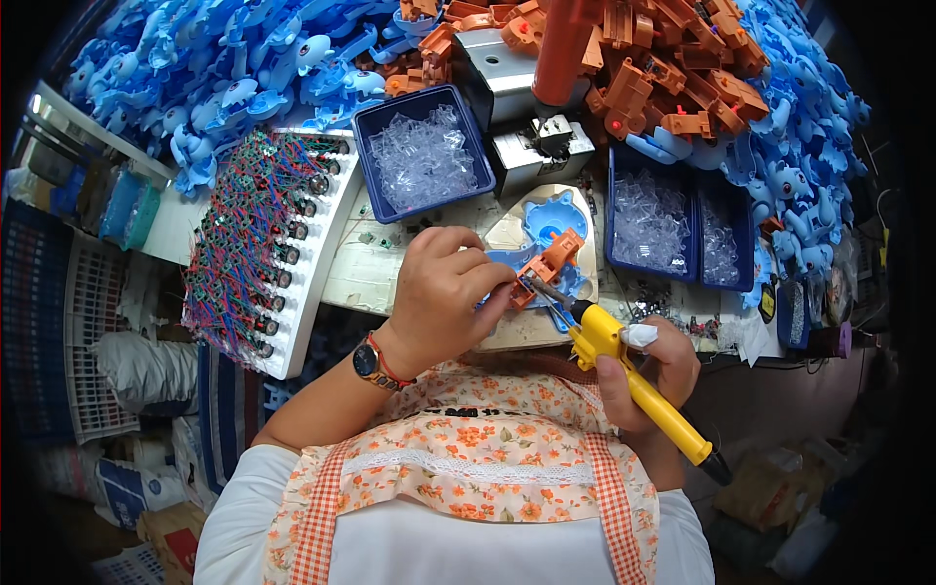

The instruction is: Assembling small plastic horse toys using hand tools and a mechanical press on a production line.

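My right hand [661, 372] is wrapped round a yellow soldering gun [673, 421], one fingertip covered in white. Its metal tip points left and down onto an orange plastic housing [559, 250]. That housing lies over a blue toy shell [554, 216], which rests on a pale shaped holder [507, 232] at the bench's front. My left hand [441, 291] has thumb and forefinger pinched together at the housing's left end, beside the iron's tip. What sits between those fingertips is hidden.
A white foam tray [317, 263] carries wired round parts at left. Blue bins [363, 146] [694, 219] hold clear plastic pieces. Orange housings [629, 93] and blue shells [210, 73] are heaped behind. A red-orange cylinder [565, 54] stands over a metal block [526, 156].
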